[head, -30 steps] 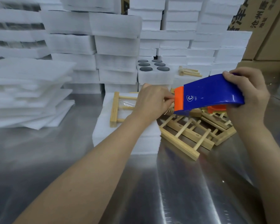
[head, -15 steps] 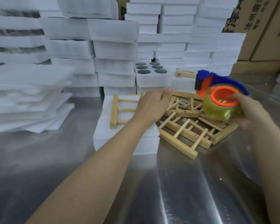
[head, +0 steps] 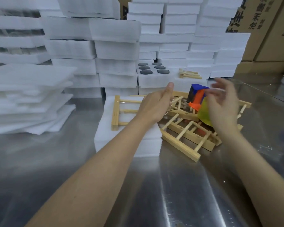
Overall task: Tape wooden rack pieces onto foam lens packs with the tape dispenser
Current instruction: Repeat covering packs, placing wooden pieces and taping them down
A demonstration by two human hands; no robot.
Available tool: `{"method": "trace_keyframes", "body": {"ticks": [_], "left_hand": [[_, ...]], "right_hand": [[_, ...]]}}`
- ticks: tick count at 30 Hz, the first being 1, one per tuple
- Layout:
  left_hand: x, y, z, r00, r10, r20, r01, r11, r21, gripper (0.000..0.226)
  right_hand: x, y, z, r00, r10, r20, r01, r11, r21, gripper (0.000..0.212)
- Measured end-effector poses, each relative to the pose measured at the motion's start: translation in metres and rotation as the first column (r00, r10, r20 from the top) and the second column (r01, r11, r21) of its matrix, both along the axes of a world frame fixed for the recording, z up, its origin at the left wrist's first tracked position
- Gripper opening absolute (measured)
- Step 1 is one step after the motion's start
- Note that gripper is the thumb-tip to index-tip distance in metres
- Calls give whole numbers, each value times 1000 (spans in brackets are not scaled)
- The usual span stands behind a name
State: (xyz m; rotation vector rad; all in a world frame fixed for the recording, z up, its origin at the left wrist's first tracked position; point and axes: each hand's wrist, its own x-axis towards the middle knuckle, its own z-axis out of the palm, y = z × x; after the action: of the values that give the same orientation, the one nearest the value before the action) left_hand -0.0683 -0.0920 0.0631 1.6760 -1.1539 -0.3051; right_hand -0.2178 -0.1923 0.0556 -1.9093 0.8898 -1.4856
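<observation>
The left hand hovers over the pale wooden rack on the white foam lens pack, its fingers hidden, so their grip cannot be told. Right of the pack, the right hand spreads loose fingers beside the blue-and-orange tape dispenser.

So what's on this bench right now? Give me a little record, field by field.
Left hand: above the wooden rack on a foam pack, thumb out, fingers hidden.
Right hand: blurred, fingers spread, by the tape dispenser, not curled round it.
Tape dispenser: blue and orange, resting on loose racks.
Surface: shiny metal table.
Behind: stacked foam packs, cardboard boxes.
</observation>
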Motion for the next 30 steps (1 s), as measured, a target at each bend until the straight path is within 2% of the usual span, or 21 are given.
{"method": "trace_keyframes", "body": {"ticks": [2, 4, 6, 7, 9, 12, 14, 18, 21, 23, 24, 26, 28, 30], "left_hand": [[1, 0, 0, 1000, 1, -10, -1, 1000, -11, 57], [2, -1, 2, 999, -9, -44, 8, 999, -33, 57], [3, -2, 2, 995, -16, -95, 11, 999, -50, 59], [4, -3, 3, 993, -15, -119, 9, 998, -54, 60], [6, -5, 3, 987, -13, -160, 4, 998, -56, 61], [9, -8, 4, 976, -38, -212, 23, 997, -73, 63], [10, -9, 5, 975, -44, -218, 27, 997, -78, 65], [11, -10, 6, 972, -56, -228, 42, 997, -66, 68], [10, -10, 6, 979, -40, -199, 31, 998, -50, 69], [9, -9, 4, 987, -14, -162, 10, 1000, -26, 70], [8, -9, 3, 994, 4, -107, -5, 1000, -13, 71], [2, -7, 0, 988, 55, 145, -58, 998, 18, 72], [-2, -7, -4, 904, 125, 409, -151, 988, 32, 69], [-4, -8, -6, 837, 214, 504, -256, 967, 14, 60]], "right_hand": [[17, 12, -3, 974, 227, -1, -225, 965, 133, 36], [32, 17, -8, 923, 384, 35, -375, 870, 320, 36], [42, 16, -11, 821, 498, 279, -564, 631, 533, 39], [45, 14, -10, 766, 505, 398, -636, 501, 587, 39], [45, 9, -9, 704, 490, 514, -698, 345, 628, 36], [44, 8, -11, 651, 510, 562, -738, 256, 624, 22], [45, 9, -10, 617, 478, 625, -773, 219, 595, 26], [42, 7, -5, 638, 428, 640, -764, 246, 597, 43], [38, 6, -6, 661, 444, 605, -737, 235, 633, 43], [37, 6, -6, 686, 424, 591, -720, 277, 636, 40], [36, 6, -5, 716, 415, 561, -694, 333, 639, 38], [36, 6, -5, 790, 401, 464, -612, 470, 637, 34], [36, 6, -7, 835, 368, 409, -550, 559, 621, 31], [37, 8, -10, 857, 345, 382, -514, 610, 603, 31]]}}
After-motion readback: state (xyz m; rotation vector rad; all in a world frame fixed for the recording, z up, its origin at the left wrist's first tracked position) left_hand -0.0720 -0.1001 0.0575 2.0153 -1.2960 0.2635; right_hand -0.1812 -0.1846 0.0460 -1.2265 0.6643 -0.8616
